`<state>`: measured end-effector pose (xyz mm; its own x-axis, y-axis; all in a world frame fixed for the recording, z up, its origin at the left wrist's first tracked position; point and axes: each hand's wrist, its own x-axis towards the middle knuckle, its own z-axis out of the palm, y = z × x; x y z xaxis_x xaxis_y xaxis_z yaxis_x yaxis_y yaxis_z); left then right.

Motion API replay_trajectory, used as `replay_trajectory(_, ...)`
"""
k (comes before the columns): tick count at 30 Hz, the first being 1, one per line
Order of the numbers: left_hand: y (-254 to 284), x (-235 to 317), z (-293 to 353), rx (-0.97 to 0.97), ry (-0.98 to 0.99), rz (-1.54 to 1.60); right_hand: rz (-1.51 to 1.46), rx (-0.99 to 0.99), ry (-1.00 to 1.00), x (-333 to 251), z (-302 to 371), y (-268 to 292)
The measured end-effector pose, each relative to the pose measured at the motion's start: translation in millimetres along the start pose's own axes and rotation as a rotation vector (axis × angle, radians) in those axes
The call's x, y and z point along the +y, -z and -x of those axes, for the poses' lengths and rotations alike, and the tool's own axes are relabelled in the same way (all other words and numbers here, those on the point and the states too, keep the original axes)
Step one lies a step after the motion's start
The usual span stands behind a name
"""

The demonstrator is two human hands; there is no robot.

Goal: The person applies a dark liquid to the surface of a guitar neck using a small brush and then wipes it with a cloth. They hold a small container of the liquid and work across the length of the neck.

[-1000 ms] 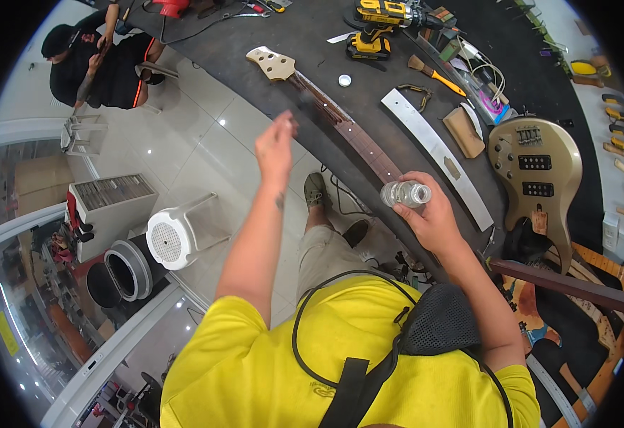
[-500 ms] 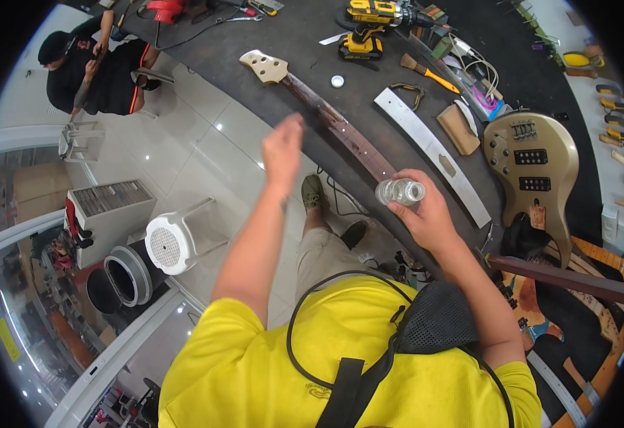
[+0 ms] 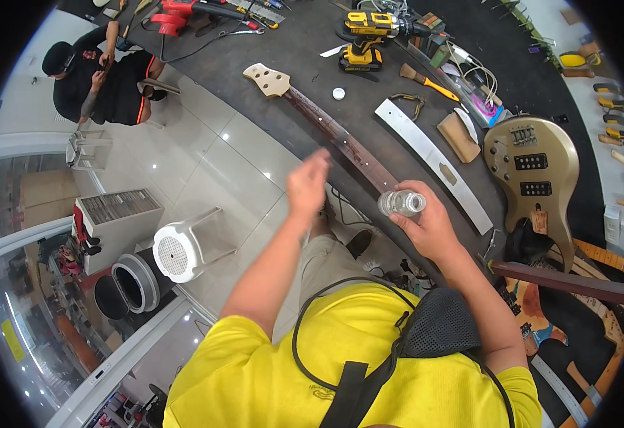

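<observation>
My right hand (image 3: 426, 225) is closed around a small clear glass jar (image 3: 402, 202), held uncapped with its mouth tilted toward me, by the near end of the neck. A bass guitar neck (image 3: 348, 144) lies slantwise along the bench edge, its pale headstock (image 3: 266, 79) at the far end. Its brown fretboard looks dark and wet over the far part, paler and drier toward the jar. My left hand (image 3: 306, 187) is just left of the fretboard's middle, fingers drawn together and slightly blurred; what they hold, if anything, cannot be made out. A white cap (image 3: 338, 93) lies beyond the neck.
Right of the neck lie a long metal straightedge (image 3: 433, 165), a tan block (image 3: 459, 135), pliers (image 3: 413, 103) and a brush (image 3: 430, 82). A yellow cordless drill (image 3: 366, 39) stands farther back. A gold bass body (image 3: 532, 171) is at right. A seated person (image 3: 101, 82) and white stool (image 3: 176, 253) are at left.
My left hand has moved right and nearer to me, along the neck. The dark wet area reaches farther along the fretboard. The jar stays in my right hand; the whole view has shifted slightly.
</observation>
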<state>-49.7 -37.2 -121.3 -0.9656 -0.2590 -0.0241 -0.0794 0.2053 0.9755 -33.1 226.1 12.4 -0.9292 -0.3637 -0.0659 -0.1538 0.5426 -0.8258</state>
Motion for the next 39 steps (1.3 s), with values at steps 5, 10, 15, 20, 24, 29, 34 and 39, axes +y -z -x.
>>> replay_trajectory(5,31.4,24.9,-53.2,0.164,0.033,0.072,0.011,0.029,-0.004,-0.6,1.5,6.7)
replay_trajectory(10,59.3,11.6,-120.5,0.278,0.011,0.081,-0.027,0.050,0.024,-3.9,-4.9,-7.3)
replay_trajectory(15,-0.5,0.9,-5.7,0.073,0.061,0.034,-0.009,0.025,0.011,-0.5,-5.2,-1.4)
replay_trajectory(20,-6.4,12.0,3.7,-0.001,-0.045,0.048,-0.026,0.046,-0.014,3.4,-3.3,1.3)
replay_trajectory(24,33.5,13.6,-79.4,0.207,-0.010,0.013,-0.047,0.059,0.010,-1.8,-4.7,-4.3)
replay_trajectory(29,-13.3,-5.0,-5.8,0.059,0.000,-0.047,-0.028,0.045,0.041,1.4,-2.0,-2.0)
replay_trajectory(34,-35.8,4.0,33.7,-0.011,-0.034,0.119,-0.033,0.070,0.017,0.7,2.1,8.6)
replay_trajectory(39,13.9,24.1,-49.1,0.174,-0.053,0.035,-0.044,0.087,0.007,-0.8,6.6,6.9)
